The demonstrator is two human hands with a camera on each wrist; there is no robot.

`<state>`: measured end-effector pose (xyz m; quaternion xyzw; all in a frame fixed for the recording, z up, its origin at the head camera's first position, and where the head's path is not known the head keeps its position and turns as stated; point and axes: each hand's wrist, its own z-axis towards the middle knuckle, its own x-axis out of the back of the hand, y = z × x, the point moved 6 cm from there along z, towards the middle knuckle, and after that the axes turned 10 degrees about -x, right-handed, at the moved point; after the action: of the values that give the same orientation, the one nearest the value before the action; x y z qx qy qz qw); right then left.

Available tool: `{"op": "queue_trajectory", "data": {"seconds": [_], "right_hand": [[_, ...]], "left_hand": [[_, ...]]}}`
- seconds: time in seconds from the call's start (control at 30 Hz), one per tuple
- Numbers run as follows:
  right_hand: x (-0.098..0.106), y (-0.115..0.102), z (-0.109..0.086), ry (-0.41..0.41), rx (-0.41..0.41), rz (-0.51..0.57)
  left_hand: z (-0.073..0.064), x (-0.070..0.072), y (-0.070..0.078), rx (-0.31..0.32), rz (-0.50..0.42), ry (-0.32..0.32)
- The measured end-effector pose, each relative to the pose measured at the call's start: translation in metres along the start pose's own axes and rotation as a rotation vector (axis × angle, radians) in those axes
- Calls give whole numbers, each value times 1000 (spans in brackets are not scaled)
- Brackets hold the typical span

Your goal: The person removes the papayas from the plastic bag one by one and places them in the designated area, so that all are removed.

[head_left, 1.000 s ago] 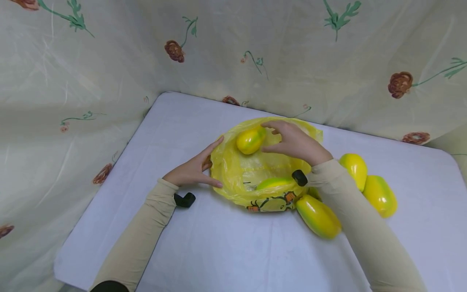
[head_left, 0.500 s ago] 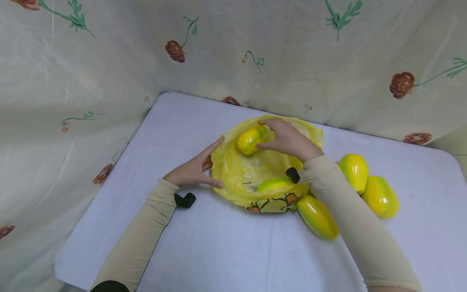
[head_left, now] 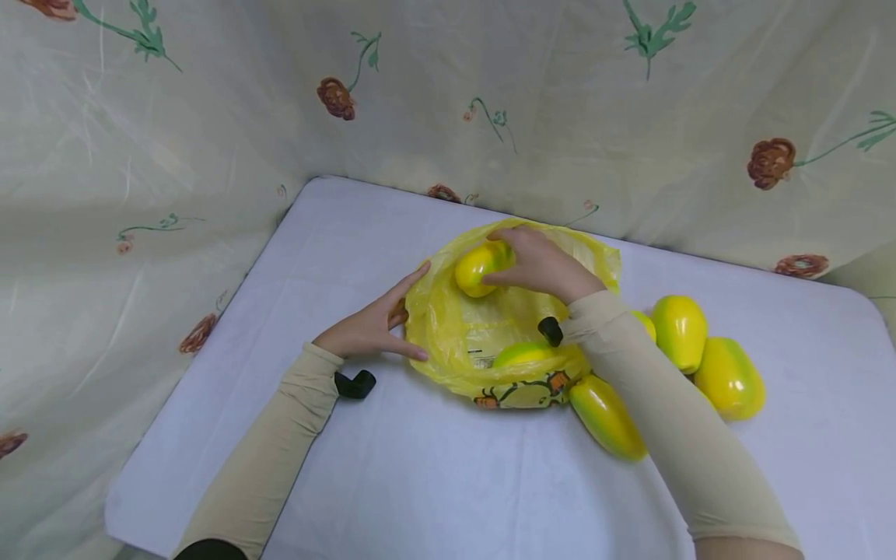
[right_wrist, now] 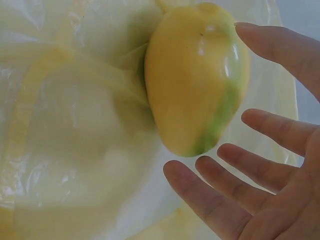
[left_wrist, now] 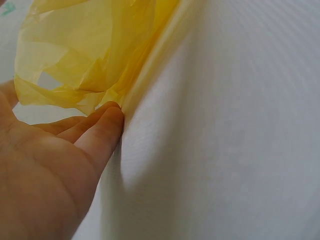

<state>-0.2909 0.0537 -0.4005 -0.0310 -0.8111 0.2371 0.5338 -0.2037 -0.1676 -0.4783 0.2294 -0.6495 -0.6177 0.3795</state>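
A yellow plastic bag [head_left: 435,342] lies with its mouth spread wide on the table. Inside it are a glossy yellow-green mango [head_left: 473,269] at the far left and another mango [head_left: 521,355] near the front rim. My right hand [head_left: 542,266] reaches into the bag, thumb and fingers spread around the far mango. In the right wrist view the thumb tip is right at the mango's edge, with the extended fingers beneath it. My left hand [head_left: 367,325] rests at the bag's left side, thumb apart; its fingertips [left_wrist: 114,107] touch the plastic in the left wrist view.
Outside the bag, one mango [head_left: 607,416] lies against its front right corner. Several more, including a mango [head_left: 679,333] and a mango [head_left: 729,377], sit to the right, partly behind the right sleeve [head_left: 672,435]. A white cloth covers the table [head_left: 434,482]; a floral curtain [head_left: 560,93] hangs behind.
My right hand has moved left, deeper over the bag, and its fingers now overlap the far mango. My left hand and the bag have stayed nearly still.
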Motion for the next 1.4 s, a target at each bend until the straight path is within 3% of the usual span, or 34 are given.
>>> {"op": "queue_trajectory", "data": {"seconds": [0.63,1.4], "right_hand": [[-9,-3,8,-14,-22,23],[-19,-11,14,-56,21,50]], "left_hand": [[0,0,0,3,10,-2],[1,1,-2,10,15,-4]]}}
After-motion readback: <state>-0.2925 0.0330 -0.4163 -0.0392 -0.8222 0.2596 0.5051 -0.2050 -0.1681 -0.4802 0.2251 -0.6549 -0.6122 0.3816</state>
